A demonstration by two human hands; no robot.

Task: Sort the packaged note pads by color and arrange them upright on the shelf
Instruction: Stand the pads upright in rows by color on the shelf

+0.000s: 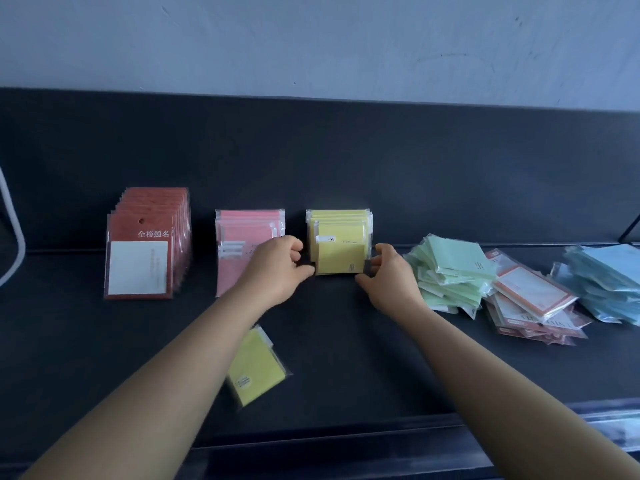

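A row of yellow packaged note pads point(340, 242) stands upright against the back of the dark shelf point(346, 341). My left hand point(277, 268) pinches the left edge of the front yellow pad, and my right hand point(389, 277) pinches its right edge. To the left stand a row of pink pads point(239, 237) and a row of red pads point(145, 244), both upright. One loose yellow pad point(254, 368) lies flat near my left forearm. On the right lie loose heaps of green pads point(450, 271), white-and-orange pads point(530, 299) and blue pads point(606, 282).
A white curved bar point(14, 233) stands at the far left edge. A thin black rod point(628, 228) leans at the far right. The shelf's front lip point(346, 441) runs below my arms. A pale wall point(311, 43) rises behind the shelf.
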